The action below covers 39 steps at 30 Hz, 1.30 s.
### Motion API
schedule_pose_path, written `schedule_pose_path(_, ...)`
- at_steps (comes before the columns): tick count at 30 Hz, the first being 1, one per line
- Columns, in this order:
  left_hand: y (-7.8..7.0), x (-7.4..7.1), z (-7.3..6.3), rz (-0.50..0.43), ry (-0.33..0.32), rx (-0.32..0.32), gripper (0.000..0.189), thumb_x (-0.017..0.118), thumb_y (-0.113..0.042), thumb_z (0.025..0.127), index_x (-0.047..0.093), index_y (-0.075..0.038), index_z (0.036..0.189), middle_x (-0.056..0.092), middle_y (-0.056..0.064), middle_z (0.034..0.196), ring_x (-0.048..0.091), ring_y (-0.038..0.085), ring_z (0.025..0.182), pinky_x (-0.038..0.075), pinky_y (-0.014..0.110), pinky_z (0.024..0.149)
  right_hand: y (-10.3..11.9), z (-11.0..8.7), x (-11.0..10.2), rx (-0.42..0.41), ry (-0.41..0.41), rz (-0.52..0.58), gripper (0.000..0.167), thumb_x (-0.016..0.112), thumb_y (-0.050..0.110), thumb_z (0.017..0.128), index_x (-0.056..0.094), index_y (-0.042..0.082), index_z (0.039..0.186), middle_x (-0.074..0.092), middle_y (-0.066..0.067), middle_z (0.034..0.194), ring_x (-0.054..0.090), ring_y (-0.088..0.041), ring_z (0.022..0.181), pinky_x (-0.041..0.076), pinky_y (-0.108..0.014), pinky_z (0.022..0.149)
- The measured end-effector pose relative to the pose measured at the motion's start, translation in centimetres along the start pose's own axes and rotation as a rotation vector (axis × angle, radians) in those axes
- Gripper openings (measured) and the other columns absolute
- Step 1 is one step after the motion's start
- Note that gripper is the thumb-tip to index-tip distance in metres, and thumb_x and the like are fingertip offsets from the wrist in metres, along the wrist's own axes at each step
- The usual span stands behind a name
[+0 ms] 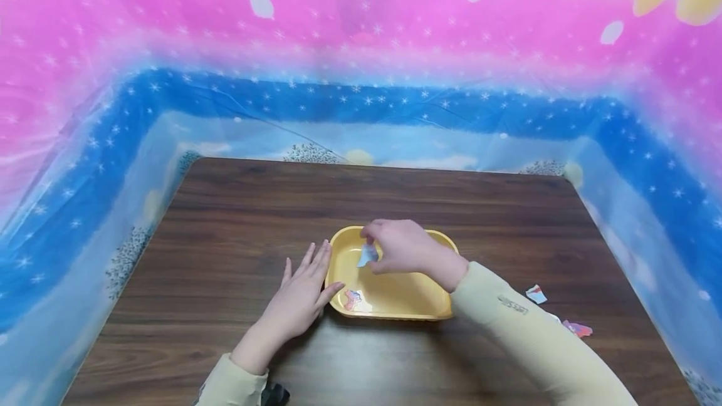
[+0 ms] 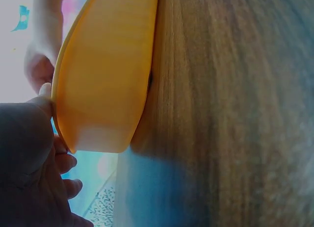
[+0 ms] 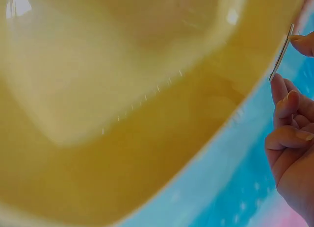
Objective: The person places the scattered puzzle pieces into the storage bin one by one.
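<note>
A shallow yellow tray (image 1: 403, 296) stands on the table. My right hand (image 1: 405, 247) is above it and pinches a small flat light-blue and white piece (image 1: 366, 255) between thumb and finger. Seen edge-on in the right wrist view, that piece (image 3: 281, 53) looks thin and stiff. The left hand (image 1: 301, 296) rests against the tray's left side, fingers straight and spread, with the thumb over the near-left rim. Inside the tray, at its near-left corner, lies a pink and orange piece (image 1: 352, 299).
On the table right of the tray lie a white and red piece (image 1: 536, 294) and a pink piece (image 1: 578, 329), with another partly hidden by the right sleeve (image 1: 507, 312). Patterned pink and blue cloth (image 1: 361, 93) hangs around the dark wooden table (image 1: 237, 205).
</note>
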<state>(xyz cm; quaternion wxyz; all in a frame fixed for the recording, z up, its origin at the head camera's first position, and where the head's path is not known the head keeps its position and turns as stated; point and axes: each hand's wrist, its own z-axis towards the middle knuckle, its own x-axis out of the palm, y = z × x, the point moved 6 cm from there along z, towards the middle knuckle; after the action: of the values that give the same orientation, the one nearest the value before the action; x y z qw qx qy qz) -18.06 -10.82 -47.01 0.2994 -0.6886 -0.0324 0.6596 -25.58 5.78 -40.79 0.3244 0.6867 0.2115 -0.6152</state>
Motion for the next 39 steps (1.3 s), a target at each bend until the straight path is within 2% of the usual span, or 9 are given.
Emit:
schedule_pose_path(5,-0.2,0.1,0.0,-0.001,0.007,-0.003,0.075,0.049,-0.045,0.106,0.024,0.001,0.16,0.022,0.014,0.167,0.016,0.037,0.154,0.012,0.074,0.114,1.0,1.7,2.4,-0.031,0.093,-0.068,0.051,0.081,0.035,0.078,0.07,0.012,0.121,0.067,0.006,0.099,0.056,-0.007,0.074,0.052,-0.03,0.066)
schedule_pose_path(9,-0.3,-0.1,-0.1,0.003,-0.007,0.002,0.073,0.049,-0.044,0.107,0.025,0.0,0.16,0.023,0.014,0.167,0.016,0.037,0.154,0.013,0.074,0.113,1.5,2.4,3.2,-0.032,0.135,-0.095,0.049,0.08,0.033,0.078,0.07,0.011,0.121,0.067,0.006,0.097,0.056,-0.008,0.075,0.052,-0.032,0.068)
schedule_pose_path(16,-0.5,-0.1,0.1,0.015,0.008,0.008,0.073,0.046,-0.046,0.107,0.024,-0.002,0.16,0.021,0.012,0.167,0.016,0.035,0.154,0.013,0.074,0.114,1.2,1.5,3.4,0.011,0.187,-0.042,0.053,0.08,0.032,0.082,0.067,0.009,0.128,0.071,0.001,0.114,0.067,-0.013,0.098,0.056,-0.034,0.083)
schedule_pose_path(20,-0.4,0.1,0.1,0.013,0.018,0.005,0.074,0.047,-0.046,0.107,0.022,-0.001,0.161,0.02,0.012,0.167,0.014,0.035,0.154,0.011,0.074,0.114,0.6,0.6,2.1,0.023,0.152,-0.001,0.053,0.079,0.032,0.085,0.067,0.008,0.13,0.071,-0.002,0.12,0.069,-0.017,0.104,0.056,-0.038,0.087)
schedule_pose_path(26,-0.4,0.5,0.3,0.015,0.016,0.003,0.074,0.048,-0.045,0.107,0.022,-0.001,0.16,0.02,0.011,0.167,0.015,0.035,0.154,0.011,0.074,0.114,-1.1,-1.3,-1.0,0.067,0.064,0.055,0.056,0.079,0.033,0.086,0.065,0.006,0.133,0.069,-0.005,0.125,0.068,-0.022,0.109,0.056,-0.042,0.089)
schedule_pose_path(30,-0.5,0.5,0.3,0.011,0.011,0.0,0.073,0.049,-0.044,0.107,0.022,-0.001,0.16,0.021,0.012,0.167,0.015,0.035,0.154,0.01,0.073,0.114,-3.2,-3.4,-3.3,0.128,-0.033,0.093,0.057,0.079,0.032,0.088,0.063,0.005,0.136,0.068,-0.008,0.131,0.065,-0.025,0.118,0.053,-0.044,0.097)
schedule_pose_path(33,-0.5,0.2,0.3,0.01,0.007,-0.003,0.074,0.049,-0.044,0.107,0.021,-0.002,0.16,0.02,0.012,0.167,0.015,0.035,0.154,0.011,0.073,0.114,-5.1,-5.7,-4.6,0.19,-0.099,0.139,0.058,0.079,0.029,0.091,0.06,0.003,0.14,0.065,-0.011,0.135,0.063,-0.028,0.122,0.05,-0.048,0.101)
schedule_pose_path(36,-0.5,-0.1,0.2,0.011,-0.003,-0.002,0.074,0.05,-0.044,0.107,0.021,-0.001,0.16,0.021,0.012,0.167,0.015,0.035,0.154,0.011,0.074,0.114,-7.4,-8.4,-5.1,0.267,-0.164,0.216,0.06,0.079,0.024,0.091,0.057,0.003,0.143,0.067,-0.011,0.129,0.068,-0.026,0.09,0.055,-0.044,0.082)
schedule_pose_path(39,-0.6,-0.1,0.2,0.008,-0.008,0.004,0.074,0.051,-0.043,0.106,0.021,-0.001,0.16,0.022,0.013,0.167,0.016,0.036,0.154,0.012,0.074,0.114,-10.3,-12.0,-5.0,0.357,-0.24,0.309,0.062,0.08,0.022,0.091,0.055,0.005,0.145,0.069,-0.012,0.1,0.054,-0.019,0.062,0.049,-0.035,0.059)
